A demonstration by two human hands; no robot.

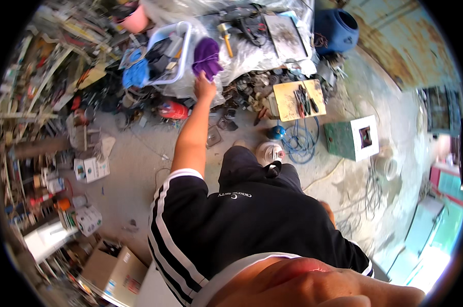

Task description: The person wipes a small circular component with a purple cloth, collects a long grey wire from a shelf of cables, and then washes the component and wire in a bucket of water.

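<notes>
My left hand [205, 86] reaches forward and grips the near edge of a bunched purple cloth [207, 53]. The cloth rests on a plastic-sheeted surface [250, 61]. Just left of it stands a white-rimmed plastic tub [186, 50] with dark parts and other items inside. A blue cloth [135, 73] lies at the tub's left side. To the right of the purple cloth is a hammer [227, 40] with a yellow handle. My right hand is out of view; only a bit of the right forearm [327, 213] shows beside my body.
A board [287, 92] carries several hand tools [306, 101]. Coiled blue hose [300, 142] lies on the floor, left of a green-and-white box [350, 138]. A red container [174, 110] sits below the tub. Ahead stand a blue barrel [331, 32] and a dirty tray [285, 36].
</notes>
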